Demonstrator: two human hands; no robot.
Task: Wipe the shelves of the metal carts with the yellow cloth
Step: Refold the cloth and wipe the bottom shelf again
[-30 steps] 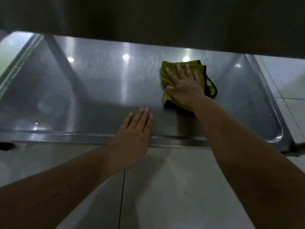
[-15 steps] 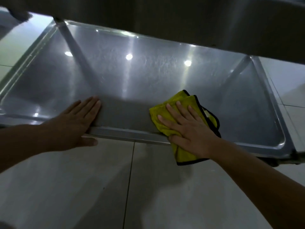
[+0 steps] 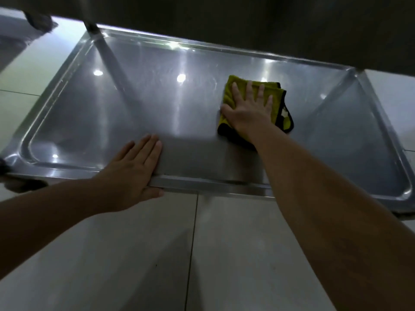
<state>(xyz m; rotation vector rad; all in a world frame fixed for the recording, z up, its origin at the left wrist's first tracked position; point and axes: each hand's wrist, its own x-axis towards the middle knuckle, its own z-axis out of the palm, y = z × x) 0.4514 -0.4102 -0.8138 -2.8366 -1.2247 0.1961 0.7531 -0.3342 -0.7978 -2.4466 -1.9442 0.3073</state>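
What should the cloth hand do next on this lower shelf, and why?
Probably sweep the yellow cloth left across the shelf. The right hand presses it flat right of centre, while the left hand rests on the front rim, bracing. The wide left stretch lies uncovered by the cloth.

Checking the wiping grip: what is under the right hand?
The folded yellow cloth lies flat under the right hand, pressed onto the shelf. Its edges show around the straight fingers; the cloth's middle and the shelf beneath are covered.
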